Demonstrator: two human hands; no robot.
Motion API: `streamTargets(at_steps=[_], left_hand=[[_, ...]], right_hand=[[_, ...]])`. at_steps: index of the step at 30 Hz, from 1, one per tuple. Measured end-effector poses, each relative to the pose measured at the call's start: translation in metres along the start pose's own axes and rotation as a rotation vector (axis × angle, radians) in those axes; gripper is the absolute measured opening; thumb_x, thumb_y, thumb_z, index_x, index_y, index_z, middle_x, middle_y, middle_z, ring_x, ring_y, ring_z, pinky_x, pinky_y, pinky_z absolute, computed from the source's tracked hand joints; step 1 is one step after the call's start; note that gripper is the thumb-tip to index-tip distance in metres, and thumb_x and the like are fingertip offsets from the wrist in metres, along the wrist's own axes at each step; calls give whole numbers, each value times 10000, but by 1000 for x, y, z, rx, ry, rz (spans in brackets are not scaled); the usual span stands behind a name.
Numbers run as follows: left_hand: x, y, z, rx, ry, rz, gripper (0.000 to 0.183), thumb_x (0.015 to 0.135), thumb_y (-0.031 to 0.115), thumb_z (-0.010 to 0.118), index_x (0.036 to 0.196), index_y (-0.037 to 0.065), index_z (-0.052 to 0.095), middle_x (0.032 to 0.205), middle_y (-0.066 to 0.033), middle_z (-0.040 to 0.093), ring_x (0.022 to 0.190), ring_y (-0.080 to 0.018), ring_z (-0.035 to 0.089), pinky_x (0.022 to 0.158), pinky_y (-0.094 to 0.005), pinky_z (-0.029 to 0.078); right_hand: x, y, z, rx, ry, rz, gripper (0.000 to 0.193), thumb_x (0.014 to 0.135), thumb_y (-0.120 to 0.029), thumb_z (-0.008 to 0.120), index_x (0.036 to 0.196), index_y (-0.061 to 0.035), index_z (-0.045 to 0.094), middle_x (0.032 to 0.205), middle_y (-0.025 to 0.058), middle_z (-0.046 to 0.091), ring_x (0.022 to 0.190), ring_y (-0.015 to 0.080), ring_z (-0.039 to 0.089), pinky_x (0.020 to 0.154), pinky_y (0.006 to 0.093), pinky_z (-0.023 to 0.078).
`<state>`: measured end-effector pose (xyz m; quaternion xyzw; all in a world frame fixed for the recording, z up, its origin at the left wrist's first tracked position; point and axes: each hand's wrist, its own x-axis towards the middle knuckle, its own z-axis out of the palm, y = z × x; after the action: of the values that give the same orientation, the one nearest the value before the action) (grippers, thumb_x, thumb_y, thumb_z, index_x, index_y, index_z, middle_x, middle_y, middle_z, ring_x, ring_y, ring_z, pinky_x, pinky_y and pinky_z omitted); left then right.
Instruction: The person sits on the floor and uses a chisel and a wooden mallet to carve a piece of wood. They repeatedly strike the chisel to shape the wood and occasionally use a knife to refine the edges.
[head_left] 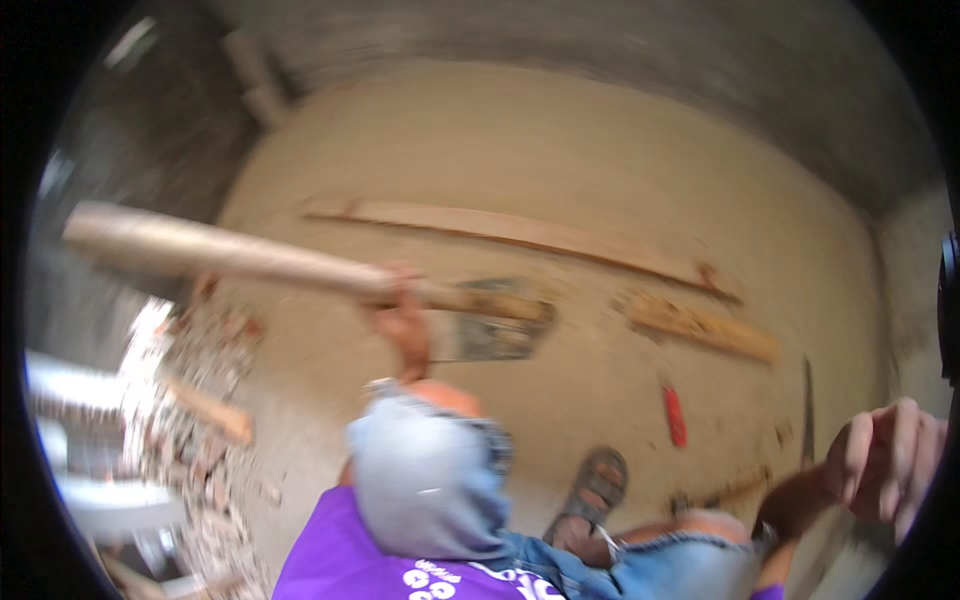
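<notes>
My left hand (402, 318) is wrapped round a long, pale wooden piece (240, 255), which lies across the left and middle of the head view. It is thick at its left end and narrows toward the right. Motion blurs both the wood and the hand. Below its narrow end, a dark flat piece (490, 338) rests on the floor. Raised at the far right, my right hand (888, 462) has its fingers curled in. What it holds, if anything, is hidden.
A long plank (520, 230) lies beyond, with a rough wood block (700, 328) nearer. To the right are a red object (675, 415), a thin dark bar (808, 410) and a wooden-handled tool (740, 488). Rubble (205, 440) and a wood offcut (212, 412) cover the left.
</notes>
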<state>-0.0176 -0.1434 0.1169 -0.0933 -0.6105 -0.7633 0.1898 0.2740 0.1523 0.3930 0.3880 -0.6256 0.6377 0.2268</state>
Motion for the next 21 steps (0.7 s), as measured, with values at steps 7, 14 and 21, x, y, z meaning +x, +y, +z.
streamTargets(at_steps=[7, 14, 21], left_hand=[[-22, 4, 15, 145, -143, -108, 434, 972, 248, 693, 1260, 11, 473, 1102, -80, 574, 989, -175, 605, 889, -342, 509], [-44, 12, 15, 49, -325, -314, 475, 943, 331, 715, 1219, -17, 548, 1137, -130, 632, 1102, -220, 621, 963, -376, 496], [-41, 0, 16, 130, -417, -340, 613, 920, 328, 726, 1356, -18, 470, 1166, -149, 623, 1090, -227, 608, 962, -363, 487]], right_hand=[[-163, 162, -108, -789, 375, 1029, 352, 1061, -286, 468, 1255, -1, 537, 1201, 153, 599, 1044, 226, 590, 894, 379, 478], [-347, 283, -212, -1311, 92, 1145, 426, 1027, -141, 508, 1423, 12, 473, 1364, 195, 549, 1265, 324, 561, 1093, 425, 428], [-338, 286, -205, -1451, 67, 1161, 198, 993, -63, 536, 1170, 2, 597, 1111, 150, 622, 1031, 300, 615, 908, 405, 479]])
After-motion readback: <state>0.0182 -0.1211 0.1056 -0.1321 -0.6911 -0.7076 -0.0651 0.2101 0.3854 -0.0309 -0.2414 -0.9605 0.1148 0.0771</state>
